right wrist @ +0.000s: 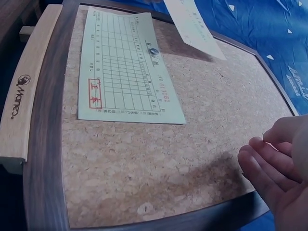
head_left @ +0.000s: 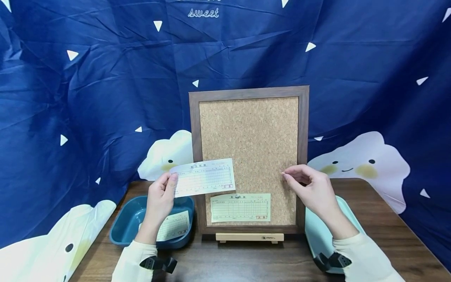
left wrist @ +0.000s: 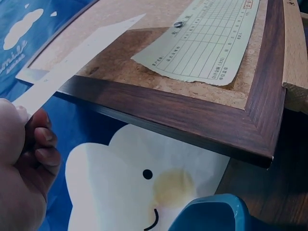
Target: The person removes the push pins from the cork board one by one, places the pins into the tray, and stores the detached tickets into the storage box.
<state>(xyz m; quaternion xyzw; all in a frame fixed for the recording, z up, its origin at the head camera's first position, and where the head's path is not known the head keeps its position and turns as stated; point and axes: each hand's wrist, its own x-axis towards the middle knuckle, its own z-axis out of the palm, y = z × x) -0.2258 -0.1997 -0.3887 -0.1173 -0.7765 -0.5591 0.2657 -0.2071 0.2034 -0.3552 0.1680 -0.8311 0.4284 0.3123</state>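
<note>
My left hand point(head_left: 161, 196) pinches the left end of a white printed receipt slip point(head_left: 208, 176), which is held in front of the lower left of a framed cork board point(head_left: 250, 137). Below it, a pale green receipt slip point(head_left: 240, 213) is fastened to the cork by a silver push pin point(head_left: 237, 196) at its top edge. My right hand point(head_left: 311, 190) is near the board's right side, thumb and forefinger pinching a tiny push pin point(head_left: 283, 173), mostly hidden by the fingertips. In the right wrist view, the right hand point(right wrist: 284, 163) stands over bare cork.
A light wooden stand point(head_left: 249, 237) supports the upright board on the brown table point(head_left: 225, 262). At left is a dark blue bin point(head_left: 123, 221) with more slips point(head_left: 174, 226) inside. A pale turquoise tray point(head_left: 317, 231) lies behind the right forearm. A blue cloth point(head_left: 105, 98) hangs behind.
</note>
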